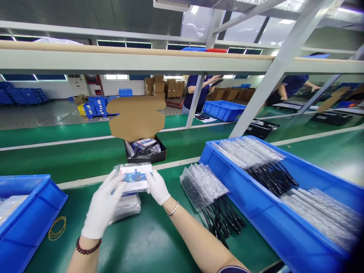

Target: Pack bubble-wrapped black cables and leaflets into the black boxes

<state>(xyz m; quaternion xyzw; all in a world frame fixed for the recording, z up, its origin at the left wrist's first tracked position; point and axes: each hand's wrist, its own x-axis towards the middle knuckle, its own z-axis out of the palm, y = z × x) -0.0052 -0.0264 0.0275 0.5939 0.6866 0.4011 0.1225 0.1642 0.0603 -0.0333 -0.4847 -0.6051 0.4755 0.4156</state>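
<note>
Far left: blue bin (pixel 31 222), pale packets inside; yellow rubber bands (pixel 65 223) on the green bench just right of it. Left hand (pixel 99 208), white-gloved, pinches the left side of a printed packet (pixel 135 176) in clear plastic. Packet sits mid-scene, over the far end of a stack of clear packets (pixel 127 207), near side of the open box (pixel 148 158); contact with stack can't be told. Reads as light, flat, fairly bendy; loose sleeve probably slick under gloves, printed face likely creases if squeezed. Best hold: both short edges, thumbs kept shallow. Right hand (pixel 159 188), gloved, pinches the right edge, thumb on the face. Further right: bubble-wrapped cables (pixel 206 185), then a long blue bin (pixel 246 203) holding more.
</note>
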